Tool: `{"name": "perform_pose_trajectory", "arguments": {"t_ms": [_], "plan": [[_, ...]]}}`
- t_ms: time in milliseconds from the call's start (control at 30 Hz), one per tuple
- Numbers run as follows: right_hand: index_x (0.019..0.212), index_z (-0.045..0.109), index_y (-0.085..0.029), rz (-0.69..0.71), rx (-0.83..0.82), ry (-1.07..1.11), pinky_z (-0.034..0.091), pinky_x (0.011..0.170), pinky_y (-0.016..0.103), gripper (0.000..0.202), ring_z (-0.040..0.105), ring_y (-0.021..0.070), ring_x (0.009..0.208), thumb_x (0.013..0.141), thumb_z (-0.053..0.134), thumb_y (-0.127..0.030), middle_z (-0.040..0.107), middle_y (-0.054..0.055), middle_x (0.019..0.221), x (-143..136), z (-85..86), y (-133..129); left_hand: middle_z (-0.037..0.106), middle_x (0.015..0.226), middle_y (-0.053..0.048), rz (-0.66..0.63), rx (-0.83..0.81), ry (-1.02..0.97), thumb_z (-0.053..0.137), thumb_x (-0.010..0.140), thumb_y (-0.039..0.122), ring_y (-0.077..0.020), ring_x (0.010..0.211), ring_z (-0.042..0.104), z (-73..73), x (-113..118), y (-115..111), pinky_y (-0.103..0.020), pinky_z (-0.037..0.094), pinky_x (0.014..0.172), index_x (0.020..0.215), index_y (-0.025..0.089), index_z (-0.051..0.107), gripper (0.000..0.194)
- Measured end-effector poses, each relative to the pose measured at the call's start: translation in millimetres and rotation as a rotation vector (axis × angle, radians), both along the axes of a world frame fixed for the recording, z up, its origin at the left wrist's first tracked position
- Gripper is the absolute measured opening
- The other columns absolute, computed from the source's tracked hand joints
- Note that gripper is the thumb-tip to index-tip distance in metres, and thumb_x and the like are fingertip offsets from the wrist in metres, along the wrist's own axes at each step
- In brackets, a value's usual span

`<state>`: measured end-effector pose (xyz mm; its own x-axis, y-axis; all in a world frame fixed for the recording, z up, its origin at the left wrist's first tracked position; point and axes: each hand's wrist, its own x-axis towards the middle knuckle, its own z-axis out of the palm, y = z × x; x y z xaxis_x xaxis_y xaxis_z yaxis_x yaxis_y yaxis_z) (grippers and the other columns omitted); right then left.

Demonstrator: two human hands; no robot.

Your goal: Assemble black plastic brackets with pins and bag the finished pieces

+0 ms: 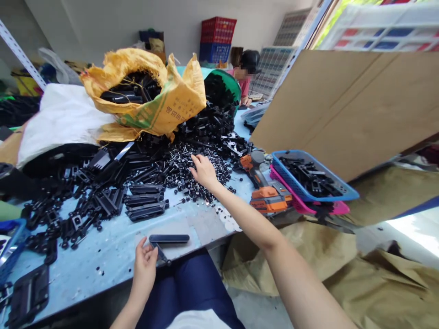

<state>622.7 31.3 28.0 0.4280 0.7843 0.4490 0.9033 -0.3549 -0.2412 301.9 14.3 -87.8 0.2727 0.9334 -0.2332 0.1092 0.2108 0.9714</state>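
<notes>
My left hand [145, 265] is at the table's near edge, fingers curled around one end of a thin dark plastic piece [161, 254]. Just beyond that piece lies a long dark bar with rounded ends [169, 238], flat on the table. My right hand [205, 172] reaches forward over a heap of small black-headed screws [181, 168]. Its thumb and forefinger are apart at the heap's surface; the other fingers are partly hidden. Left of the heap, several long black plastic parts [146, 201] lie stacked in a row.
An orange and black power drill [262, 183] lies right of the screws. Beside it, a blue basket [343, 195] of black parts rests on a pink basket [298, 201]. A yellow sack [181, 107] stands behind. Across the table sits another person [244, 82]. Cardboard [346, 105] rises at right.
</notes>
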Motion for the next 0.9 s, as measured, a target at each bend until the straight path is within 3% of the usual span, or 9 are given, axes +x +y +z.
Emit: {"name": "perform_pose_trajectory", "arguments": {"t_ms": [100, 200, 300, 400, 467, 567, 700, 767, 900], "plan": [[0.138, 0.035, -0.013, -0.16, -0.065, -0.077, 0.038, 0.089, 0.046, 0.06, 0.042, 0.0325, 0.109, 0.085, 0.053, -0.037, 0.043, 0.021, 0.128, 25.8, 10.4, 28.9, 0.06, 0.084, -0.004, -0.04, 0.005, -0.018, 0.066, 0.067, 0.05, -0.017, 0.072, 0.066, -0.3, -3.4, -1.1, -0.031, 0.055, 0.067, 0.123, 0.019, 0.044, 0.067], [0.124, 0.05, -0.012, -0.141, -0.113, -0.055, 0.038, 0.088, 0.042, 0.045, 0.047, 0.0286, 0.101, 0.084, 0.055, -0.03, 0.05, 0.019, 0.12, 42.8, 13.9, 40.3, 0.06, 0.085, -0.005, -0.12, 0.008, -0.037, 0.068, 0.065, 0.051, -0.0176, 0.072, 0.065, -3.3, -8.4, 0.6, -0.032, 0.055, 0.067, 0.12, 0.018, 0.045, 0.069], [0.108, 0.059, -0.01, -0.121, -0.062, -0.034, 0.038, 0.089, 0.037, 0.029, 0.047, 0.0262, 0.101, 0.083, 0.05, -0.022, 0.055, 0.017, 0.112, 53.1, 22.4, 28.5, 0.058, 0.099, -0.01, -0.152, 0.121, 0.066, 0.065, 0.07, 0.049, -0.0207, 0.082, 0.064, -2.3, -18.4, 2.6, -0.036, 0.055, 0.072, 0.118, 0.018, 0.047, 0.061], [0.105, 0.058, -0.011, -0.096, 0.218, 0.014, 0.038, 0.091, 0.036, 0.027, 0.048, 0.0245, 0.102, 0.083, 0.045, -0.021, 0.056, 0.015, 0.108, 45.7, 41.1, -4.0, 0.049, 0.119, -0.014, -0.12, 0.414, 0.227, 0.058, 0.077, 0.044, -0.0248, 0.102, 0.058, 8.6, -25.0, 6.0, -0.042, 0.052, 0.084, 0.121, 0.02, 0.048, 0.051], [0.096, 0.06, -0.015, 0.025, 0.38, 0.117, 0.04, 0.087, 0.036, 0.023, 0.052, 0.0223, 0.095, 0.081, 0.045, -0.024, 0.059, 0.01, 0.098, 24.1, 54.5, -30.5, 0.048, 0.123, -0.014, -0.114, 0.604, 0.258, 0.054, 0.081, 0.041, -0.0265, 0.111, 0.053, 21.0, -22.0, 10.6, -0.045, 0.048, 0.091, 0.123, 0.021, 0.046, 0.047], [0.08, 0.06, -0.02, 0.247, 0.409, 0.427, 0.043, 0.076, 0.033, 0.014, 0.055, 0.0178, 0.079, 0.078, 0.051, -0.03, 0.06, 0.003, 0.08, -27.8, 63.1, -62.3, 0.045, 0.13, -0.015, -0.142, 0.836, 0.229, 0.053, 0.083, 0.034, -0.0282, 0.124, 0.043, 42.6, -6.0, 18.0, -0.047, 0.039, 0.102, 0.129, 0.02, 0.042, 0.049], [0.076, 0.059, -0.019, 0.44, 0.331, 1.069, 0.042, 0.056, 0.026, 0.024, 0.05, 0.0126, 0.057, 0.077, 0.052, -0.042, 0.058, 0.0, 0.066, -95.2, 44.3, -76.1, 0.047, 0.133, -0.013, -0.418, 0.978, 0.169, 0.054, 0.084, 0.031, -0.0277, 0.125, 0.043, 63.9, 20.1, 16.6, -0.046, 0.036, 0.104, 0.133, 0.021, 0.038, 0.053], [0.092, 0.059, -0.02, 0.459, 0.406, 1.24, 0.045, 0.06, 0.027, 0.031, 0.055, 0.0145, 0.067, 0.078, 0.051, -0.047, 0.062, 0.002, 0.078, -119.6, 27.7, -74.7, 0.057, 0.121, -0.011, -0.511, 0.907, 0.16, 0.048, 0.088, 0.031, -0.025, 0.113, 0.054, 66.7, 29.9, 9.4, -0.041, 0.044, 0.095, 0.128, 0.022, 0.043, 0.041], [0.117, 0.05, -0.023, 0.385, 0.461, 1.206, 0.042, 0.091, 0.033, 0.048, 0.052, 0.0205, 0.109, 0.077, 0.059, -0.047, 0.058, 0.007, 0.115, -152.4, -6.0, -72.2, 0.063, 0.107, -0.013, -0.346, 0.804, 0.233, 0.039, 0.091, 0.034, -0.0251, 0.097, 0.062, 61.6, 45.0, -6.1, -0.038, 0.05, 0.082, 0.119, 0.018, 0.051, 0.035]]}}
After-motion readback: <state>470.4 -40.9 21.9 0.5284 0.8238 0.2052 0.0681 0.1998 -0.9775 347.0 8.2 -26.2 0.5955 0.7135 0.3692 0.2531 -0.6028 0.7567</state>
